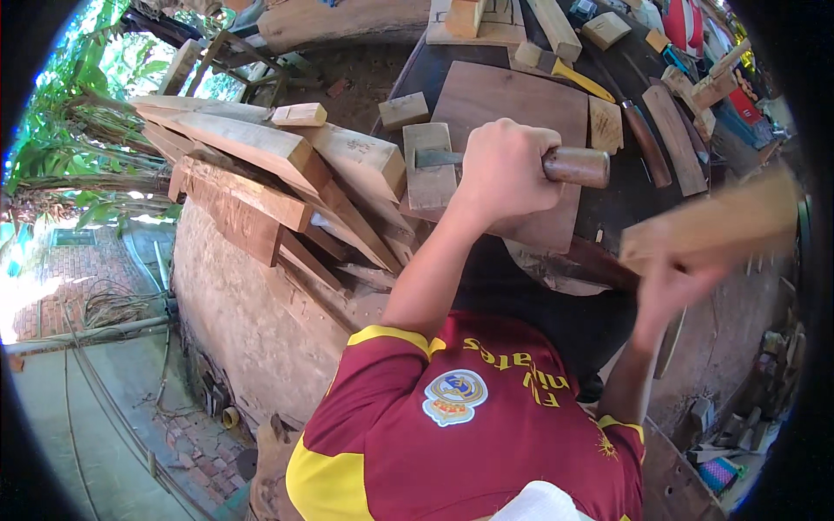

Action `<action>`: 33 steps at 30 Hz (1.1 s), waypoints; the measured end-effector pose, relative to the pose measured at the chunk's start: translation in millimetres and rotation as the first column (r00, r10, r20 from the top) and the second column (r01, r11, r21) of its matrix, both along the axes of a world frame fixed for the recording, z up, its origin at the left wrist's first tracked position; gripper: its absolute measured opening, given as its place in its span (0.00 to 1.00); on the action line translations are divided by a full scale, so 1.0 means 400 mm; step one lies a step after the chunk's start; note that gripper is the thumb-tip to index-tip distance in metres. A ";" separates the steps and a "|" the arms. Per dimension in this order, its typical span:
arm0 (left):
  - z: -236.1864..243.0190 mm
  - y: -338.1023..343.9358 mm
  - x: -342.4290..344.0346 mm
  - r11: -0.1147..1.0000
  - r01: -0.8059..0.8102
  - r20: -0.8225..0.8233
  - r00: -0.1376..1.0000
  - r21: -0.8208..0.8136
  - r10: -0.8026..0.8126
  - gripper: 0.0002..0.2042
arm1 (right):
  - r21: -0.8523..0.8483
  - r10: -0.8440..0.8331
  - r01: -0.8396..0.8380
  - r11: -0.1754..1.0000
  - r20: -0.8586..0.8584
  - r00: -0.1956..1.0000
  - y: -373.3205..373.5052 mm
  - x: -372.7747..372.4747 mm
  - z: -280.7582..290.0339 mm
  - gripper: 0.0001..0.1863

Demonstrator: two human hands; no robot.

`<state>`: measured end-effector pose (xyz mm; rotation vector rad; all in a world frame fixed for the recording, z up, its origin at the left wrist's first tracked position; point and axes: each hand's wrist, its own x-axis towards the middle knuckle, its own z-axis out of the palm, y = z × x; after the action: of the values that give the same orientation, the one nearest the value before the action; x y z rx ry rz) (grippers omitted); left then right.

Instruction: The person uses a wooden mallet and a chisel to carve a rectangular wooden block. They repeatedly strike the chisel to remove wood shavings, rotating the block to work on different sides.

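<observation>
My left hand [511, 169] is closed round a chisel [577, 167], its wooden handle sticking out to the right. The chisel's metal blade points left and lies over a small pale wood block [431, 189]. Whether the edge touches the wood I cannot tell. Beneath both is a flat brown board [512, 97]. Off to the right, my right hand [671, 291] grips a thick wooden block [717, 221], raised and blurred by motion. A gap separates this block from the end of the chisel handle.
Several thick timbers [252, 143] lean in a stack at the left. Across the dark bench top are a yellow-handled brush [582, 80], a curved wooden-handled tool [647, 143], a short wood block [404, 110] and other offcuts. Cluttered tools fill the far right.
</observation>
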<state>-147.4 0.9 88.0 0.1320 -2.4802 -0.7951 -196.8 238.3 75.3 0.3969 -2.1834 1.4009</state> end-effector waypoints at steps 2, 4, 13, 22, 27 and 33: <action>-0.005 0.003 0.000 1.000 -0.001 0.018 1.000 -0.023 0.002 0.07 | 0.370 0.315 -0.327 0.869 0.095 0.944 -0.029 0.026 -0.020 0.35; -0.024 0.001 0.001 0.997 -0.008 0.024 1.000 -0.071 0.010 0.06 | 0.423 0.268 -0.273 0.864 0.073 0.961 0.017 -0.026 -0.058 0.37; -0.006 0.004 -0.013 0.997 -0.039 0.074 0.996 -0.061 0.043 0.06 | 0.240 0.152 -0.140 0.961 -0.033 0.988 0.015 -0.036 -0.068 0.35; -0.025 0.030 0.029 0.982 0.144 0.143 0.982 -0.119 -0.127 0.08 | 0.361 0.069 -0.081 0.929 0.044 0.997 -0.006 -0.066 -0.052 0.38; -0.025 0.096 0.097 0.937 0.340 0.156 0.933 -0.077 -0.326 0.11 | 0.493 0.301 -0.349 0.797 0.176 0.937 -0.077 -0.046 -0.019 0.41; -0.018 0.094 0.124 0.935 0.351 0.039 0.936 -0.047 -0.349 0.12 | 0.561 0.325 -0.421 0.713 0.268 0.907 -0.184 -0.032 -0.008 0.41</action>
<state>-97.8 38.5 81.0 -0.3296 -2.5872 -0.8725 -209.7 164.9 72.1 1.0542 -2.7751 0.8688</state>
